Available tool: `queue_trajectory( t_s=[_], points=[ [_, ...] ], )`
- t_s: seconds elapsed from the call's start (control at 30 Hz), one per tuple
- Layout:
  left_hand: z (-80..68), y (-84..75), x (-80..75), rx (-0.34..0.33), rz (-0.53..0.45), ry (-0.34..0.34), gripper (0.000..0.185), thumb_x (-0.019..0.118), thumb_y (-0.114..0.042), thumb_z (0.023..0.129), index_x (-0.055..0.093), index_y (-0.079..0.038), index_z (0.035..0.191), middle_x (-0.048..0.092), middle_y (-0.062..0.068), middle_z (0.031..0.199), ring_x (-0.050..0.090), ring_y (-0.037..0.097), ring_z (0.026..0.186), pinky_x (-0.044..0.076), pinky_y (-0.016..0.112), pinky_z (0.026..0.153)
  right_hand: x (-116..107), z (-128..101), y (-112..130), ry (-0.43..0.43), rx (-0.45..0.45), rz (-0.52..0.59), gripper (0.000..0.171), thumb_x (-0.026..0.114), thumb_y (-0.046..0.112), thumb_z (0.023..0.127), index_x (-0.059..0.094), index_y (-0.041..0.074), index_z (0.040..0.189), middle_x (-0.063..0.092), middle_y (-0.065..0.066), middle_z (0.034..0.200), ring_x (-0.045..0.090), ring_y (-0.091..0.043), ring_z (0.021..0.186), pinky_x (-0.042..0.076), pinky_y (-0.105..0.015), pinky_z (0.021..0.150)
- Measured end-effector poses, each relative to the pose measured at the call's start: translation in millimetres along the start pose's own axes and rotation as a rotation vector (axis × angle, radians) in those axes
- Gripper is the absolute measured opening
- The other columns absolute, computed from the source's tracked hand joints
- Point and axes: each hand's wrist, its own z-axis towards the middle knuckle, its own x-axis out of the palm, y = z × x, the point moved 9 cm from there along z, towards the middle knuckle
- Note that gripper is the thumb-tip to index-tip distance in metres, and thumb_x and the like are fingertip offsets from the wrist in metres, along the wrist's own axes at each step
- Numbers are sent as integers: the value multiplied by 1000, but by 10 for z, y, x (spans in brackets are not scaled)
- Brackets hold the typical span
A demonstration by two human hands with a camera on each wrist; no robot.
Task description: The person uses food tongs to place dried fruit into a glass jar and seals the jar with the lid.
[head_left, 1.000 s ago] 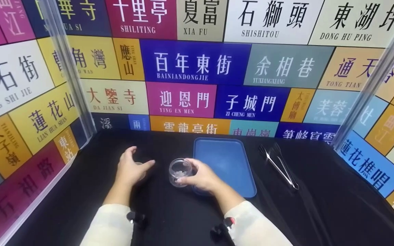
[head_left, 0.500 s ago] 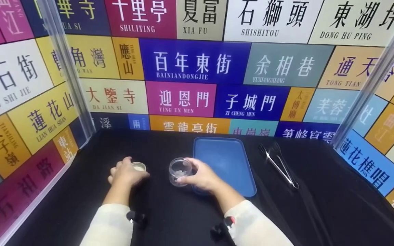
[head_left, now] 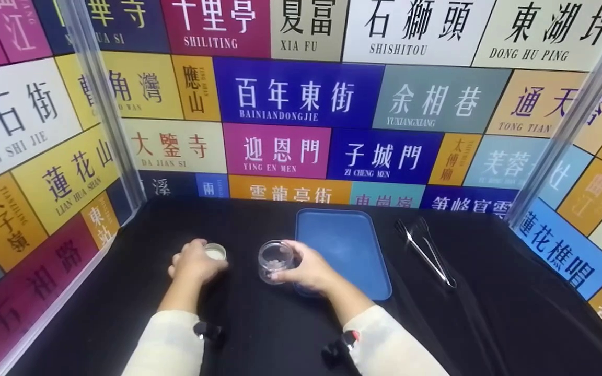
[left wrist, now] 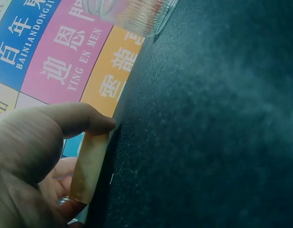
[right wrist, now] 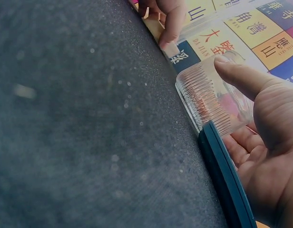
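Observation:
My left hand pinches a round, gold-sided jar lid between thumb and fingers, low over the black cloth, its pale face upward. In the left wrist view the lid shows edge-on under the thumb. My right hand grips a clear ribbed jar, which stands upright and uncapped on the cloth, at the tray's left edge. Thumb and fingers lie on opposite sides of the jar in the right wrist view. A gap of cloth separates lid and jar.
A blue tray lies right of the jar, partly behind my right hand. Farther right rest metal tongs. Walls printed with place names enclose the black-covered table at the back and sides.
My left hand has come down from a spread pose and taken hold of the lid, shifting it slightly. The right hand and jar have stayed in place.

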Motion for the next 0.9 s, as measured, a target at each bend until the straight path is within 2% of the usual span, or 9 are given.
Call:
queue_trajectory(
  t_s=[0.17, 0.33, 0.47, 0.73, 0.9],
  points=[
    [12, -108, 35, 77, -100, -29, 89, 85, -35, 75, 51, -7, 152, 49, 25, 154, 49, 53, 136, 40, 67, 113, -4, -1, -15, -5, -1, -38, 95, 98, 24, 75, 52, 8, 156, 64, -14, 151, 60, -34, 141, 42, -54, 125],
    [4, -251, 88, 189, -212, -16, 88, 87, -28, 76, 52, -4, 153, 40, 28, 159, 43, 50, 144, 40, 62, 122, 1, 7, -1, -3, -34, -44, 90, 98, 25, 75, 55, 10, 153, 67, -13, 146, 62, -33, 137, 43, -53, 124],
    [-15, -361, 110, 260, -258, -7, 86, 86, -29, 78, 52, -6, 154, 41, 26, 160, 44, 47, 145, 39, 62, 123, 6, 11, 14, -9, -55, -44, 88, 97, 25, 76, 56, 10, 152, 68, -13, 144, 63, -31, 135, 45, -52, 124],
    [-9, -437, 111, 294, -401, 4, 94, 89, -27, 80, 43, -12, 161, 44, 19, 165, 46, 38, 150, 36, 56, 127, 9, 2, 25, -17, -37, 17, 88, 97, 25, 76, 54, 11, 153, 70, -10, 142, 66, -27, 130, 50, -47, 118],
    [-16, -463, 120, 325, -450, 11, 94, 91, -25, 79, 44, -12, 160, 53, 14, 162, 48, 34, 151, 35, 53, 128, -33, -8, 64, -67, -47, 49, 85, 95, 29, 78, 55, 13, 152, 70, -10, 140, 65, -27, 130, 50, -49, 117]
  ],
)
